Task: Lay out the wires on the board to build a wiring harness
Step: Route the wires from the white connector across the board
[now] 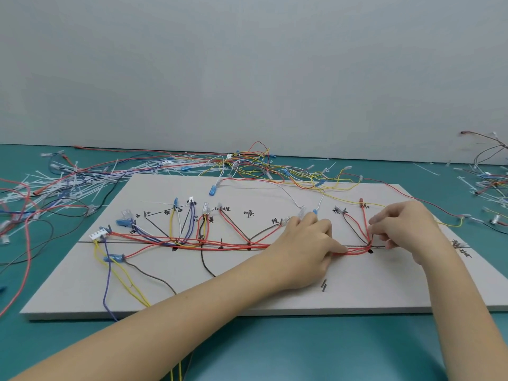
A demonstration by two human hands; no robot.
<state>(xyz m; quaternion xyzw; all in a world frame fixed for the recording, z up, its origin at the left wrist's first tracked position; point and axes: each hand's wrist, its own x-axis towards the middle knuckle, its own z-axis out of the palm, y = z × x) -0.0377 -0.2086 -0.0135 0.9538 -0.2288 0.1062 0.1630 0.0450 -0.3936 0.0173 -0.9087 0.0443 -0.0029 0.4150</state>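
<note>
Left hand (305, 243) pinches red wires (349, 252) on board (275, 292); right hand (398, 229) pinches them beside peg (370, 252); thin, limp, springy; best held near peg.

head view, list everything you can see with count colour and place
board: one, pale grey, lying on the table
table: one, teal, under everything
wire bundle: one, mostly red, along the board's black line
white connector: one, left end of the bundle
loose wires: many, mixed colours, behind the board
cable ties: many, white, far left of the table
wall: one, light grey, behind
left hand: pinches the red wires right of centre
right hand: pinches wires at the right peg
</note>
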